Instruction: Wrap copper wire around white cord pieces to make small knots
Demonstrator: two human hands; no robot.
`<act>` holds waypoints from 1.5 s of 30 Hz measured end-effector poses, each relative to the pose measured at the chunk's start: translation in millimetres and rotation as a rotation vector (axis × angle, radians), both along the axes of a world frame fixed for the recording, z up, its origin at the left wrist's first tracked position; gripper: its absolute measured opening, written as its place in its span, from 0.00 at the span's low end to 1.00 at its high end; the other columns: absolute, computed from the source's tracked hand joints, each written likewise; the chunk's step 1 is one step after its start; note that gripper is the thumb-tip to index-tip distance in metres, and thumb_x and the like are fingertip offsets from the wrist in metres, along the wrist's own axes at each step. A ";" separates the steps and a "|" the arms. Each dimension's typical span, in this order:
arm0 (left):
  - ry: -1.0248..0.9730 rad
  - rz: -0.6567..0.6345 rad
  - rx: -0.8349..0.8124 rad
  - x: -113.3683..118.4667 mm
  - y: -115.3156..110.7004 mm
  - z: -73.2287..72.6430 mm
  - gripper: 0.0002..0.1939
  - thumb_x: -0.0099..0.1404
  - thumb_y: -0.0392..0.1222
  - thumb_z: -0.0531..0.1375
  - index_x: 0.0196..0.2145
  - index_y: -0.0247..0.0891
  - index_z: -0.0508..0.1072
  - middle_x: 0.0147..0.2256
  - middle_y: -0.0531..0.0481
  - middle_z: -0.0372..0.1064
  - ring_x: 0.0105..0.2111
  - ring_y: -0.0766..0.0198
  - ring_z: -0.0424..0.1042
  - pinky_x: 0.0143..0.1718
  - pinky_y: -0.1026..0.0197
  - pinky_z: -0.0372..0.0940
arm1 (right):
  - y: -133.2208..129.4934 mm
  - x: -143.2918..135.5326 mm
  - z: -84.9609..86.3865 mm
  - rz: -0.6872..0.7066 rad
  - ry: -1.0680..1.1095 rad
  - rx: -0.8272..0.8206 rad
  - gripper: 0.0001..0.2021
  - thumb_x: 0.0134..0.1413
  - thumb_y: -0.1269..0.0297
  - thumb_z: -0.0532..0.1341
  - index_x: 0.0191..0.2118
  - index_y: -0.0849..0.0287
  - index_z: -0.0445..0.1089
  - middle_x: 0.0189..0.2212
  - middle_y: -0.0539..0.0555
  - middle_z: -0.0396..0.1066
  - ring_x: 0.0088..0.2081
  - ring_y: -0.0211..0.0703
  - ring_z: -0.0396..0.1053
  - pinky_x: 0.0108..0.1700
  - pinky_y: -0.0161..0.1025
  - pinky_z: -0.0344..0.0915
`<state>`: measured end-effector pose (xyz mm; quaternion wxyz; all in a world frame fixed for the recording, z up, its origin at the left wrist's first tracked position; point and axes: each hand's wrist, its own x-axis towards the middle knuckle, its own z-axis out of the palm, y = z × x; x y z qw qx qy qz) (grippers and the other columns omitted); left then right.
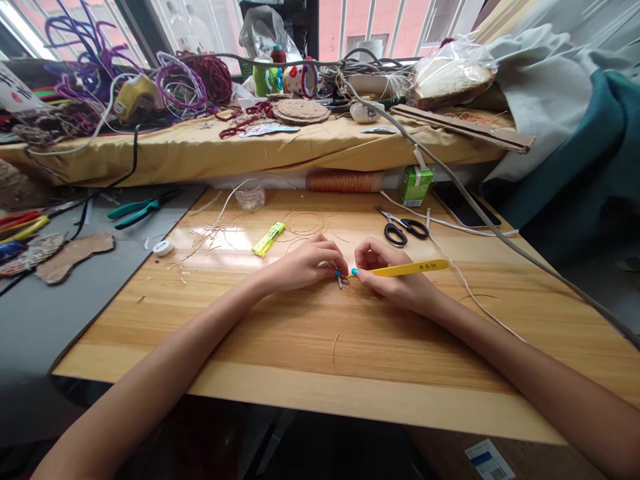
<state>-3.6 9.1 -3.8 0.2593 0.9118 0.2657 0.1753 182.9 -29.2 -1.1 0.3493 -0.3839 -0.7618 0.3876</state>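
The left hand has its thumb and fingers drawn close together, pinching a small greyish cord piece just above or on the tabletop; which of the two is hard to tell. The right hand, its fingers curled, holds a pair of yellow tweezers whose tips point left at the cord piece, between the two hands. Whether the tips grip it is too small to tell.

Beyond the right hand lie black-handled scissors, with a green drink carton farther off and a dark phone to the carton's right. A thin white cord runs past the right hand on its outer side.

Beyond the left hand are a yellow-green lighter, a loop of fine copper-coloured thread and, farther away, a clear round container. A white round cap sits well to the left hand's left. Nearer the person than both hands lies one short loose strand.
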 end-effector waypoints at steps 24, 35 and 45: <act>0.037 0.009 -0.033 0.8 -2.8 1.6 0.08 0.59 0.40 0.52 0.33 0.39 0.70 0.34 0.49 0.63 0.38 0.63 0.57 0.42 0.61 0.55 | -4.7 1.5 0.0 0.137 -0.339 0.393 0.04 0.44 0.73 0.52 0.29 0.57 0.56 0.21 0.46 0.59 0.21 0.32 0.55 0.25 0.32 0.53; 0.101 0.004 -0.016 0.6 -4.3 6.4 0.09 0.60 0.39 0.52 0.34 0.40 0.70 0.34 0.49 0.63 0.38 0.65 0.59 0.41 0.63 0.55 | -1.9 2.4 2.1 -0.030 0.011 0.102 0.05 0.44 0.74 0.53 0.26 0.58 0.54 0.20 0.45 0.55 0.20 0.30 0.53 0.22 0.30 0.51; 0.117 0.037 0.126 4.3 -6.7 7.7 0.09 0.58 0.39 0.52 0.36 0.36 0.68 0.27 0.51 0.64 0.31 0.66 0.59 0.33 0.64 0.55 | -4.1 0.8 1.7 0.000 -0.079 0.118 0.04 0.44 0.73 0.53 0.28 0.59 0.56 0.21 0.45 0.57 0.20 0.29 0.54 0.21 0.29 0.51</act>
